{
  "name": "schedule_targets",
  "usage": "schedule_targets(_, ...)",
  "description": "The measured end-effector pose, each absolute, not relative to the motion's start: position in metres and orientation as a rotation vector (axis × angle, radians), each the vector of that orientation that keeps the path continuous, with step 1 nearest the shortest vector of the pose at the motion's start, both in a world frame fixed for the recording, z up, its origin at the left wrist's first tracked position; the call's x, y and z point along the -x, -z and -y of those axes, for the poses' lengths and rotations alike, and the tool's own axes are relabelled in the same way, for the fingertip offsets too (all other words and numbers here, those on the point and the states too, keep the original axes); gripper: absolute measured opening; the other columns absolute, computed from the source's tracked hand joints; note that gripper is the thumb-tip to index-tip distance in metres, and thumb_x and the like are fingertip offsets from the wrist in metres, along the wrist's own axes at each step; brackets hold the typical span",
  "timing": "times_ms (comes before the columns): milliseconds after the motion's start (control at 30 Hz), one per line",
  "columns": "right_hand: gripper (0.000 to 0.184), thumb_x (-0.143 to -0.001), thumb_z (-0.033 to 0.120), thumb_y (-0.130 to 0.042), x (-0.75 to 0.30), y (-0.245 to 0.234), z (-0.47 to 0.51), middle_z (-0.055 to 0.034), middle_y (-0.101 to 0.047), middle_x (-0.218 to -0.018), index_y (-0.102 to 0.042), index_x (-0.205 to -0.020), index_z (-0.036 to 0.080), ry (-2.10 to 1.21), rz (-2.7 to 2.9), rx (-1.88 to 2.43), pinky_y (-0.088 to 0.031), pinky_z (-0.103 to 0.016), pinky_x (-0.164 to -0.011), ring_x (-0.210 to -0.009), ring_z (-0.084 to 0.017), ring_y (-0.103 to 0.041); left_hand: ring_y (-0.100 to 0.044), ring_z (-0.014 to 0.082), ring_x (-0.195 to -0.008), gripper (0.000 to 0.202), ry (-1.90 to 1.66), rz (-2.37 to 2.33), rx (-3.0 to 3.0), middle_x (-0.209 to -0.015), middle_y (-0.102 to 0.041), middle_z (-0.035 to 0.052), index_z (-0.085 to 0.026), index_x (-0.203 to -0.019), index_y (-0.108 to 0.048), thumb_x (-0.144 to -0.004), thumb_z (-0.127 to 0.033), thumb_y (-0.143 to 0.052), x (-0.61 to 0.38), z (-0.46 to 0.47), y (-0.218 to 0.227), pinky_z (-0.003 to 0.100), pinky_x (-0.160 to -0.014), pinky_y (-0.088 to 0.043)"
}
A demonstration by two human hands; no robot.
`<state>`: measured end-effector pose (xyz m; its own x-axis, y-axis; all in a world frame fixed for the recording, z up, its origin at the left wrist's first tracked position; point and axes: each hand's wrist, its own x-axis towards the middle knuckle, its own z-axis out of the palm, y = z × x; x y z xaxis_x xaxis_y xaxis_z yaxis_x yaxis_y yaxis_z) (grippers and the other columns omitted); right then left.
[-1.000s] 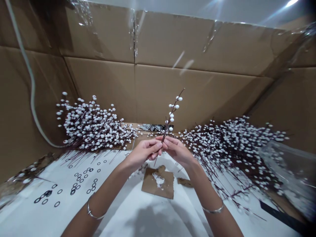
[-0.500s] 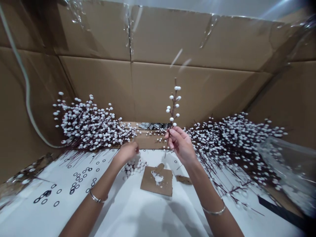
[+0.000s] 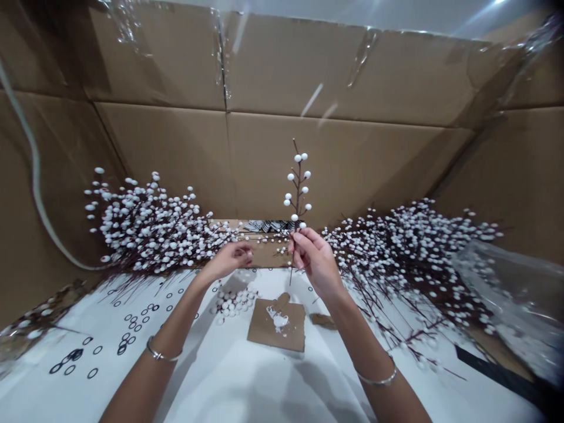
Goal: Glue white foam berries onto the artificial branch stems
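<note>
My right hand [image 3: 318,258] pinches the lower stem of an artificial berry branch [image 3: 298,191] between thumb and fingers. The branch stands nearly upright, with white berries on brown twigs and a bare tip. To its left, apart from the branch, my left hand [image 3: 230,259] has its fingers curled together; whatever may be between the fingertips is too small to make out. Loose white berries [image 3: 235,302] lie in a pile on the table below it. Between my forearms sits a cardboard square [image 3: 259,338] bearing a white paste [image 3: 279,319] and a small brown stick [image 3: 282,301].
Bundles of white-berry branches lie at left [image 3: 150,226] and right [image 3: 405,241]. Black rings [image 3: 132,326] are scattered over the white tabletop [image 3: 211,376]. Clear plastic [image 3: 511,276] covers part of the right side. A cardboard wall [image 3: 343,158] stands behind.
My left hand has lifted slightly and turned, its fingers now pointing right. The branch in my right hand has shifted a little left in view and leans slightly more. The whole view has shifted slightly.
</note>
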<state>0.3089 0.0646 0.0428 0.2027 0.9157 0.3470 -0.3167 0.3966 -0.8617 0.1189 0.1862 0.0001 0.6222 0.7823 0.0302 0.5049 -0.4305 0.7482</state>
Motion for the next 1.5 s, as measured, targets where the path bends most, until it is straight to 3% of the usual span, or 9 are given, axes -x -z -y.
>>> schedule_targets(100,0.017,-0.086,0.032,-0.064,-0.304,-0.042,-0.063,0.0039,-0.060,-0.066,-0.056,-0.081,0.018,-0.962,1.031,0.754,-0.028,-0.017,-0.040,-0.039,-0.002,-0.037,-0.068,0.0196,-0.091,0.041,-0.850,-0.706,-1.829,-0.107,-0.069,0.0109,-0.014,-0.120,-0.061,-0.086,-0.038,-0.061,-0.120,-0.170,-0.021,0.031,-0.081,-0.055)
schedule_targets(300,0.023,-0.087,0.038,-0.063,-0.293,-0.040,-0.057,0.0041,-0.059,-0.065,-0.054,-0.079,0.019,-0.915,1.123,0.823,-0.024,-0.019,-0.040,-0.040,-0.003,-0.034,-0.071,0.0181,-0.084,0.026,-1.141,-0.480,-1.537,-0.090,-0.073,0.0082,-0.016,-0.101,-0.070,-0.082,-0.033,-0.070,-0.130,-0.135,-0.042,0.029,-0.081,-0.056)
schedule_targets(433,0.021,-0.089,0.038,-0.060,-0.282,-0.042,-0.050,0.0011,-0.065,-0.072,-0.056,-0.083,0.019,-0.829,1.179,0.853,-0.036,-0.020,-0.046,-0.049,-0.006,-0.043,-0.071,0.0183,-0.084,0.024,-1.256,-0.431,-1.380,-0.091,-0.074,0.0078,-0.015,-0.096,-0.071,-0.079,-0.030,-0.075,-0.139,-0.122,-0.042,0.030,-0.082,-0.056)
schedule_targets(667,0.015,-0.089,0.034,-0.061,-0.273,-0.042,-0.044,-0.0029,-0.072,-0.082,-0.058,-0.089,0.020,-0.849,1.169,0.752,-0.054,-0.030,-0.075,-0.076,-0.014,-0.067,-0.069,0.0155,-0.089,0.022,-1.269,-0.445,-1.218,-0.095,-0.074,0.0070,-0.015,-0.095,-0.071,-0.078,-0.028,-0.076,-0.146,-0.108,-0.042,0.024,-0.082,-0.053)
schedule_targets(1067,0.015,-0.090,0.035,-0.061,-0.275,-0.043,-0.043,-0.0022,-0.075,-0.076,-0.056,-0.091,0.020,-0.861,1.192,0.775,-0.057,-0.037,-0.083,-0.076,-0.017,-0.072,-0.069,0.0142,-0.080,0.023,-1.272,-0.442,-1.209,-0.093,-0.074,0.0065,-0.015,-0.095,-0.071,-0.077,-0.029,-0.077,-0.148,-0.102,-0.043,0.024,-0.077,-0.055)
schedule_targets(1500,0.016,-0.091,0.035,-0.059,-0.274,-0.041,-0.043,-0.0029,-0.075,-0.079,-0.052,-0.091,0.020,-0.809,1.191,0.796,-0.056,-0.037,-0.082,-0.078,-0.019,-0.072,-0.069,0.0170,-0.089,0.020,-1.368,-0.474,-1.289,-0.098,-0.073,0.0070,-0.016,-0.092,-0.071,-0.077,-0.029,-0.076,-0.151,-0.097,-0.042,0.026,-0.078,-0.056)
